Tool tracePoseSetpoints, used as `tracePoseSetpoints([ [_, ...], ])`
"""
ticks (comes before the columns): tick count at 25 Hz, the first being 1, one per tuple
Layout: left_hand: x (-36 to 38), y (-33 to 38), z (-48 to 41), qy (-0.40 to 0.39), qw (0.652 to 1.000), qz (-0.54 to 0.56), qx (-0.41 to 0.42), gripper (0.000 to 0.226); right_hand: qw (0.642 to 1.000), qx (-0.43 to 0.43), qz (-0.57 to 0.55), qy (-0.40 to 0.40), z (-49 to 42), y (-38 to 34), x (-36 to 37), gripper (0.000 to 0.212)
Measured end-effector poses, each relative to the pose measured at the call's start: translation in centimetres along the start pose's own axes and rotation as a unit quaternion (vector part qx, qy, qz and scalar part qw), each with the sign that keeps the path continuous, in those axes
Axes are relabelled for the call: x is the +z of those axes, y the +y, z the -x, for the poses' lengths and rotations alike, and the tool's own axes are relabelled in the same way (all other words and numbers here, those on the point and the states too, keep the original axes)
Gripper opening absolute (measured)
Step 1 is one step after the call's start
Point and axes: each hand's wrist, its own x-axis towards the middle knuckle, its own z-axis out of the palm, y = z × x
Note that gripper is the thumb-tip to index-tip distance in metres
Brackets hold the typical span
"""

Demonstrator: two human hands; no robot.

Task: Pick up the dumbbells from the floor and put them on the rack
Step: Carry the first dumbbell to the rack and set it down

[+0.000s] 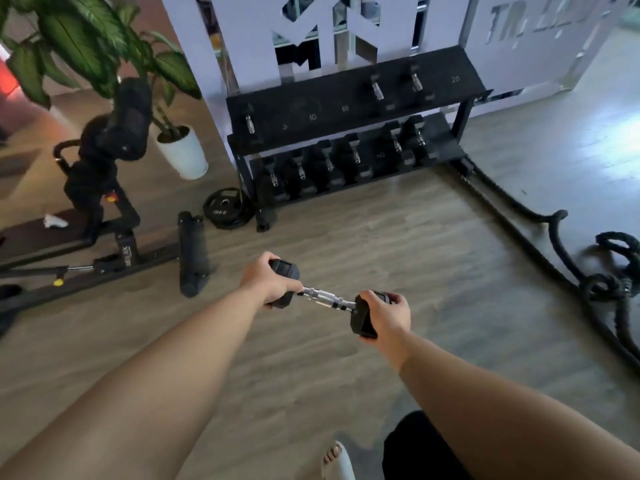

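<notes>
I hold one black hex dumbbell (325,298) with a chrome handle in the air above the wooden floor, in the middle of the view. My left hand (266,280) grips its left head and my right hand (388,315) grips its right head. The black two-tier rack (311,112) stands ahead against the white wall. Its top shelf carries a small dumbbell (249,121) at the left and two more (394,86) towards the right, with bare numbered spots between. The lower shelf holds several dumbbells (346,161).
A 10 kg weight plate (225,209) and a black roller (192,252) lie on the floor left of the rack. An exercise machine (104,161) and a potted plant (180,150) stand further left. Thick battle ropes (554,237) trail along the right.
</notes>
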Motion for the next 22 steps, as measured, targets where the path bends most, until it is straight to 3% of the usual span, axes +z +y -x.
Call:
tracePoseSetpoints([
  [4,-2.5,5.3,-11.0,-0.012,0.999,-0.022,0.021,0.068,0.999,-0.006,-0.035,0.003,-5.7,-6.6,6.7,0.048],
  [9,-4.7,11.5,-24.5,0.042,0.997,-0.051,0.047,0.076,0.999,-0.030,-0.038,-0.008,-15.8,-16.5,15.1,0.046],
  [13,-6.6,15.7,-34.4,0.026,0.996,-0.060,0.053,0.077,0.998,-0.032,-0.058,-0.012,-22.2,-23.4,21.2,0.041],
  [22,-11.5,25.1,-60.5,-0.028,0.993,-0.082,0.076,0.075,0.993,-0.024,-0.089,0.070,-36.5,-35.8,37.9,0.043],
])
